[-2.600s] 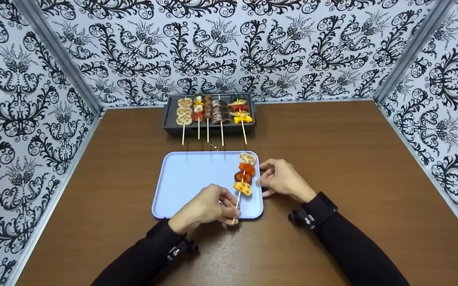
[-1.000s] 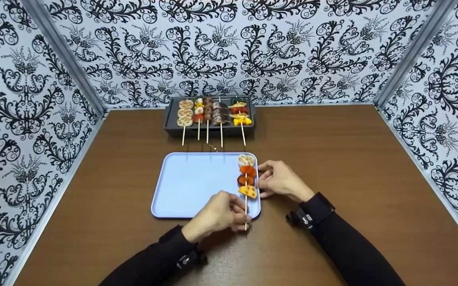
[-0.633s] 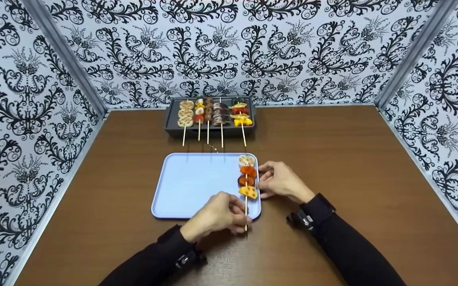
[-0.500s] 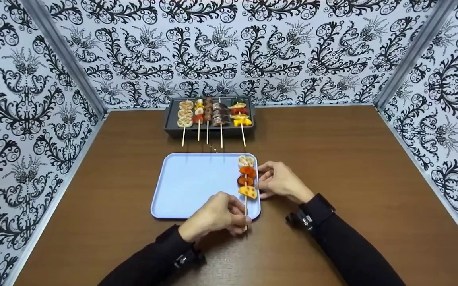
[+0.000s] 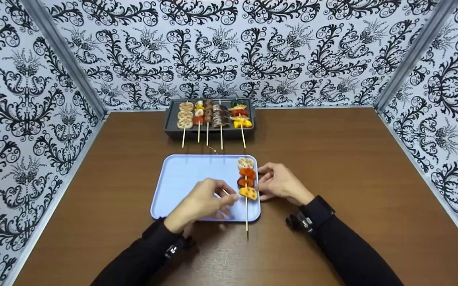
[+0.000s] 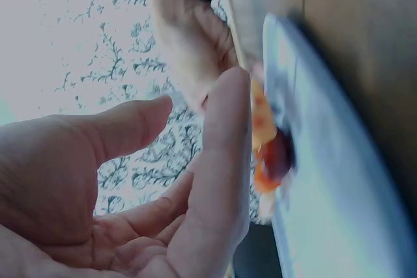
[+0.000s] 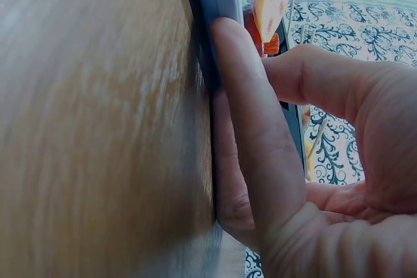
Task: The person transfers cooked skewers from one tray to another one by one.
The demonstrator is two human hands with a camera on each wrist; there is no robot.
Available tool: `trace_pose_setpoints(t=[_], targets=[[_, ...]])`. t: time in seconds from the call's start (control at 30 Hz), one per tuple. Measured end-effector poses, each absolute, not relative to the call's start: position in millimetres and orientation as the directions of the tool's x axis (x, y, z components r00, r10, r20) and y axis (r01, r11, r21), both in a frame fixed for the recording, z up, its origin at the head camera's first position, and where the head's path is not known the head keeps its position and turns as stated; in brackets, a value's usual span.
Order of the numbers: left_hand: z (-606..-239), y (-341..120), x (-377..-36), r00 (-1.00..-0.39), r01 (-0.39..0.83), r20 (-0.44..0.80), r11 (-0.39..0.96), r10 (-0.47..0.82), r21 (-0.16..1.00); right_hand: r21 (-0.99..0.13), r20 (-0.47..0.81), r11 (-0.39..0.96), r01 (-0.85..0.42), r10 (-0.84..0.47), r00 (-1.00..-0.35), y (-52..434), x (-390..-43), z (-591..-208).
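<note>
The person's left hand [image 5: 201, 198] hung over the pale blue rectangular tray [image 5: 189, 174], its fingers spread apart and holding nothing, just beside the long wooden skewer [image 5: 246, 182]. That skewer lay lengthwise along the tray's right side, threaded with a pale lotus-root slice at the far end, an orange piece, a dark-rimmed orange round and a brown-spotted yellow wedge; its bare stick reached out past the near rim.

The right hand [image 5: 280, 183] rested at the tray's right edge, its fingers bent and touching the rim from outside; whether they pinched it, I could not tell.

Behind the tray, well apart from both hands, a dark grey rectangular grill pan [image 5: 172, 117] stood on the brown wood-grain table [image 5: 352, 178] near the black-and-white patterned wall [image 5: 229, 47]. Five loaded skewers [image 5: 208, 113] lay across it, sticks pointing towards the tray.
</note>
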State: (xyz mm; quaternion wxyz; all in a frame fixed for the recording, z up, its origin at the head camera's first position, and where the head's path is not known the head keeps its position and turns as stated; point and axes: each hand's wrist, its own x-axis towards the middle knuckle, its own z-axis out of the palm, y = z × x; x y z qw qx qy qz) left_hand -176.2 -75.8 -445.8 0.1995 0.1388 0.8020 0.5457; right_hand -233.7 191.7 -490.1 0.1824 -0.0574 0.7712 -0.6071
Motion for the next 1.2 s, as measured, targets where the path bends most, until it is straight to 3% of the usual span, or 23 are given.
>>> trace_pose_setpoints(t=[0.23, 0.53, 1.03, 1.2], targets=[[-429, -95, -193, -0.937, 0.090, -0.057, 0.393, 0.346, 0.915, -0.949, -0.210, 0.291, 0.123, -0.290, -0.934, 191, -235, -491], [-428, -121, -218, -0.981, 0.061, -0.016, 0.385, 0.194, 0.921, -0.949, -0.208, 0.292, 0.121, -0.288, -0.935, 191, -233, -491], [-445, -161, -270, -0.993, -0.082, -0.103, 0.300, 0.054, 0.950, -0.942, -0.221, 0.310, 0.132, -0.273, -0.936, 190, -234, -493], [-442, -172, -280, -0.985, -0.134, -0.160, 0.299, 0.067, 0.945, -0.943, -0.225, 0.300, 0.142, -0.261, -0.939, 191, -233, -491]])
